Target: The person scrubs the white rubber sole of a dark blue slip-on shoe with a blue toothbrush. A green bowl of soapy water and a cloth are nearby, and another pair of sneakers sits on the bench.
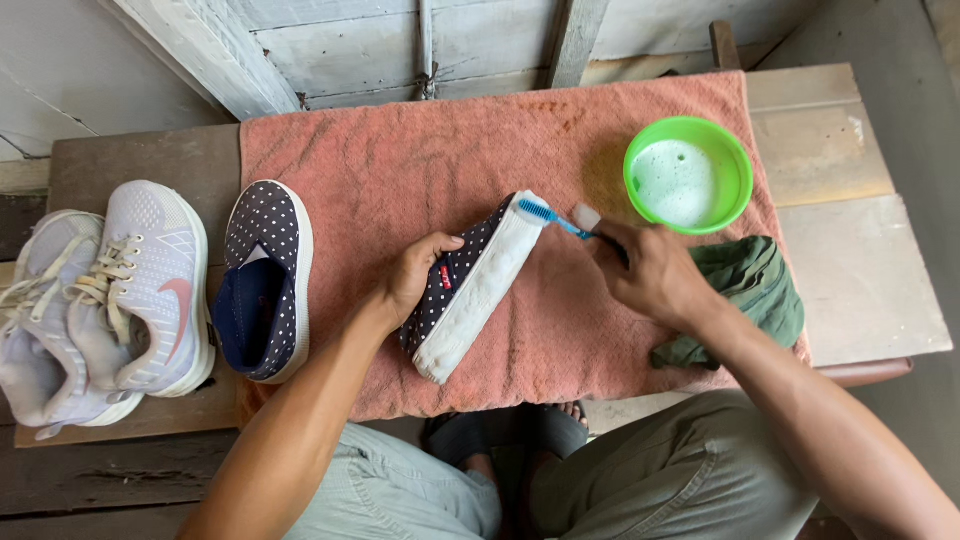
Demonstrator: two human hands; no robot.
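Toothbrush [548, 215] sits pinched in my right hand [650, 275], bristles on the toe of the polka-dot slip-on shoe [470, 285], which my left hand [415, 275] clasps mid-towel [400, 150]. I see open towel behind; green soapy bowl [688, 175] and green cloth [750, 295] crowd right, its twin shoe [262, 280] left.

A second dotted navy slip-on shoe [262, 285] lies sole-down on the pink towel [400, 150]. Left of it sit two pale grey sneakers [110, 300] on the wooden worktop [140, 165]. A crumpled green cloth [755, 295] lies below the green bowl [690, 175] of foamy water.
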